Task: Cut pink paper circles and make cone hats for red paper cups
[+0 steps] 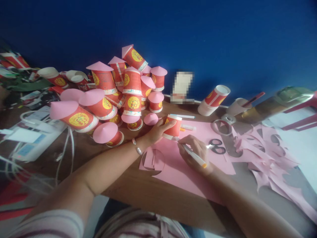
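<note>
My left hand (158,131) is closed around a red paper cup (173,127) with a white band, keeping it over the pink paper sheet (185,178). In my right hand (195,150) is a white marker pen (195,155) with an orange end; its tip is at the cup's lower rim. Behind the cup lie another marker (188,127) and a slim white pen (182,116). Black-handled scissors (218,146) rest on the sheet, right of my right hand. Cut pink paper pieces (152,159) lie below my left wrist.
Several red cups with pink cone tops (132,105) are piled at left. Stacked cups (214,100), a tape roll (221,127) and a pen cup (239,106) stand at right. Pink scraps (267,148) spread along the right. A power strip (32,142) with white cables lies left.
</note>
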Tool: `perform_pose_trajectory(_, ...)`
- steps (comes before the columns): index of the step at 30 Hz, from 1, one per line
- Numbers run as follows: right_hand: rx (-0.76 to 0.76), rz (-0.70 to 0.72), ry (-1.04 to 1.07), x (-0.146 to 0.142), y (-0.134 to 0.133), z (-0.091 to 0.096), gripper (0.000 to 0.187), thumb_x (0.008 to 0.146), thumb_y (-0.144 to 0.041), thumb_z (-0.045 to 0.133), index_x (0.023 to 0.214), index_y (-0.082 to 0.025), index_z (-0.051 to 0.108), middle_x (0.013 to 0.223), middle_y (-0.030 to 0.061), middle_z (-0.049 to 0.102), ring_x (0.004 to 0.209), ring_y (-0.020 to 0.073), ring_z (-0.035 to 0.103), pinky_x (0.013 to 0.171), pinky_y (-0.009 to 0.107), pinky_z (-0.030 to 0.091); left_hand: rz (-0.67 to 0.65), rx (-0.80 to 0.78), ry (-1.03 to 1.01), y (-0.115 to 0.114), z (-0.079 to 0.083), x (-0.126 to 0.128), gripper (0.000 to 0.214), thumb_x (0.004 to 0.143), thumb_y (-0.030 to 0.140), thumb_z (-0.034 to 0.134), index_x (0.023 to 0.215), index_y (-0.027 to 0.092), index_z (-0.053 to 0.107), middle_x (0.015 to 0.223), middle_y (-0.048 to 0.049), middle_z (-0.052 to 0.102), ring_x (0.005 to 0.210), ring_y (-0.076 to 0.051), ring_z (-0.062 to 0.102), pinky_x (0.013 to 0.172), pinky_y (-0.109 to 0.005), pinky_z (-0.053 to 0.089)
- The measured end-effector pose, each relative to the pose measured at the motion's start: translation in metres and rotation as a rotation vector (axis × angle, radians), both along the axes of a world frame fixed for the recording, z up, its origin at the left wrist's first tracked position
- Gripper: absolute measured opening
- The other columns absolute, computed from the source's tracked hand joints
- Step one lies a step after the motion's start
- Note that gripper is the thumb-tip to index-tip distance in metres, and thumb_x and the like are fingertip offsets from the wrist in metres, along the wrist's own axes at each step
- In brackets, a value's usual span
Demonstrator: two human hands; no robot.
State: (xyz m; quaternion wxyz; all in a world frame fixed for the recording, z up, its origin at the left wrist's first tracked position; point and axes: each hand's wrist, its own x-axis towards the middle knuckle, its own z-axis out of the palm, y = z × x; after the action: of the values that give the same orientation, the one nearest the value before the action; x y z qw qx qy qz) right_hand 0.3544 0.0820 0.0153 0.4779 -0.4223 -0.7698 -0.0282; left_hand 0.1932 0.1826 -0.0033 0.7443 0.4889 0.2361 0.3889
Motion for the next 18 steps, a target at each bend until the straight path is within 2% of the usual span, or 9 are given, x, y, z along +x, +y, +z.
perform_pose_trajectory(18,0.005,0.064,-0.002,-0.0008,0.0009,-0.0007,0.015,0.093,-0.010,0.063,0.099,-0.024,0.062,0.080,0.0008,0.072,0.065,0.0147,0.068,0.061,0.027,0.056,0.025,0.067,0.052,-0.0012,0.0031,0.0013,0.036,0.089,0.050,0.073,0.105,0.017,0.068,0.095,-0.0031,0.066,0.087,-0.016,0.059,0.080,-0.029,0.046)
